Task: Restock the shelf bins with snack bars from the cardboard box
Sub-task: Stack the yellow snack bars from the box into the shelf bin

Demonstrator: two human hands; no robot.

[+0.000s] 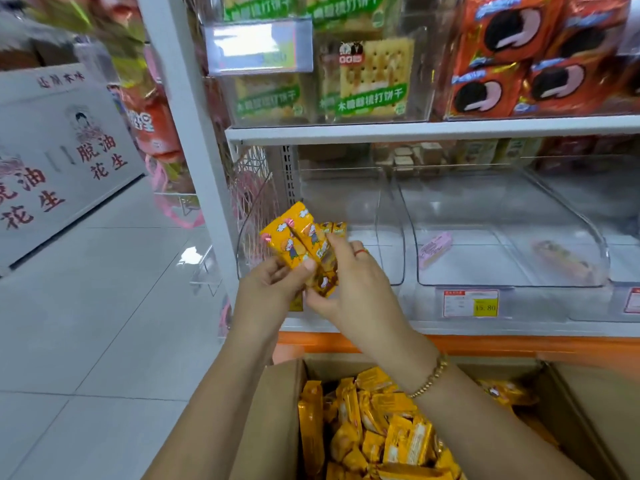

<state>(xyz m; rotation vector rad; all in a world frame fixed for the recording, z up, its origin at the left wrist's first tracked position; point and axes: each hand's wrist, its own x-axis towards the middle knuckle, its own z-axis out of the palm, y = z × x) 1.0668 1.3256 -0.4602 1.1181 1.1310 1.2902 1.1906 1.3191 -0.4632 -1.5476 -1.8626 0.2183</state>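
Both hands [273, 282] [349, 282] grip yellow snack bars [298, 242] above the cardboard box [277, 403].

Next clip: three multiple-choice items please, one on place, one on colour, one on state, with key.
1. Where is the cardboard box?
A) on the top shelf
B) low, in front of the shelf
C) beside the white sign

2. The held snack bars are:
A) yellow
B) green
C) blue

3. The left hand is:
A) hanging idle
B) pressed flat on the box
C) gripping bars

Key:
1 B, it sits open at the bottom of the view, before the shelf.
2 A, the wrappers are yellow.
3 C, its thumb and fingers curl round the bars, and the right hand pinches them too.
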